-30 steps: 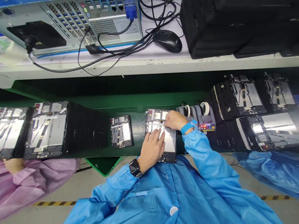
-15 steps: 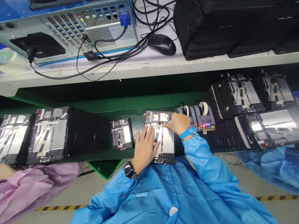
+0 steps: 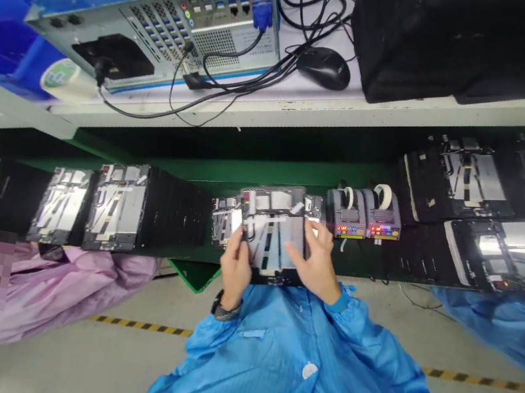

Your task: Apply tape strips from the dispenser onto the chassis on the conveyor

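Note:
An opened tablet assembly [image 3: 273,229], with a silver metal plate and black frame, is lifted off the green conveyor belt [image 3: 207,163]. My left hand [image 3: 235,265] grips its left edge, fingers curled around it. My right hand [image 3: 316,261] holds its right side, thumb on the plate. Both arms wear blue sleeves; a watch sits on my left wrist. A smaller assembly [image 3: 223,221] lies on the belt just left of it, partly hidden.
Two tape dispensers [image 3: 363,216] stand right of my hands. More tablet assemblies [image 3: 116,206] line the belt to the left and right [image 3: 469,175]. A person in a pink coat [image 3: 48,284] works at left. Above, a shelf holds a computer case [image 3: 173,11], mouse [image 3: 324,67] and black trays [image 3: 463,35].
Both hands went from pressing flat on the tablet assembly to gripping its sides and lifting it up off the belt. My view shifted right.

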{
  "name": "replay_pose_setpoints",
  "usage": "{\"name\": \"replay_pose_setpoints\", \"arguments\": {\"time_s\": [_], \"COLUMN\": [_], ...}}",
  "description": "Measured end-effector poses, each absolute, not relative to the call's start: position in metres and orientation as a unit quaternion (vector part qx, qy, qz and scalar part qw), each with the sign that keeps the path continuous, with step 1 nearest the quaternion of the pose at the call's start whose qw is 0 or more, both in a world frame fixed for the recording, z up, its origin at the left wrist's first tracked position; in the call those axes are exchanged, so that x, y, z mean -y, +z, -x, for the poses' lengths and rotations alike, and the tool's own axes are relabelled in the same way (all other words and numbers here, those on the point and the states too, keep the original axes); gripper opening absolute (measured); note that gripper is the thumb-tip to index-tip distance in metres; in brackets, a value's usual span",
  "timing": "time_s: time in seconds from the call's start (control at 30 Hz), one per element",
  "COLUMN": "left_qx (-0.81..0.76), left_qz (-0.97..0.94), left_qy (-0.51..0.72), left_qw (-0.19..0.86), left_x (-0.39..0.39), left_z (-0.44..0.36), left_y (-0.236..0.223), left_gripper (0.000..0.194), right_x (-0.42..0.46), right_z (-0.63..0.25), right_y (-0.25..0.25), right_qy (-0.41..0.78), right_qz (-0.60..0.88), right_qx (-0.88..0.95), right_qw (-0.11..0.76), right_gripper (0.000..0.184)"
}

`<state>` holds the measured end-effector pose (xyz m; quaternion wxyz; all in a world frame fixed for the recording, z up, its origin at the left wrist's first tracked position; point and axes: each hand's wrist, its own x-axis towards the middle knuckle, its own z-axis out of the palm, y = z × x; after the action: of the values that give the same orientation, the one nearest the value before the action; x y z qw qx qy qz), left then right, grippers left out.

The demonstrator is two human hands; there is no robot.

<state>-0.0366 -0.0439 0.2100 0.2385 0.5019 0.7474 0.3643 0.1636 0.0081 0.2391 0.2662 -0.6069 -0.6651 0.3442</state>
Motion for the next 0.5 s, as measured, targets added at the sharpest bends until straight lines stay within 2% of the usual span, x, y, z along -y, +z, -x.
{"name": "replay_pose_setpoints", "arguments": {"time_s": [0.17, 0.23, 0.37, 0.5], "left_qx": [-0.749, -0.765, -0.817, -0.838], "left_qz": [-0.307, -0.255, -0.221, -0.212], "left_qy": [0.489, 0.504, 0.453, 0.394], "left_qw": [0.324, 0.308, 0.281, 0.311], "left_x": [0.045, 0.037, 0.009, -0.013], "left_z": [0.130, 0.166, 0.214, 0.230], "left_y": [0.190, 0.168, 0.118, 0.074], "left_gripper": [0.055, 0.051, 0.049, 0.049], "right_x": [-0.034, -0.039, -0.032, -0.005], "right_z": [-0.106, -0.113, -0.192, -0.295], "right_y": [0.256, 0.259, 0.253, 0.215], "right_qy": [0.443, 0.477, 0.508, 0.512], "right_qz": [0.492, 0.460, 0.497, 0.641], "right_qx": [0.706, 0.702, 0.630, 0.490], "right_qw": [0.251, 0.263, 0.313, 0.295], "right_gripper": [0.074, 0.069, 0.049, 0.051]}}
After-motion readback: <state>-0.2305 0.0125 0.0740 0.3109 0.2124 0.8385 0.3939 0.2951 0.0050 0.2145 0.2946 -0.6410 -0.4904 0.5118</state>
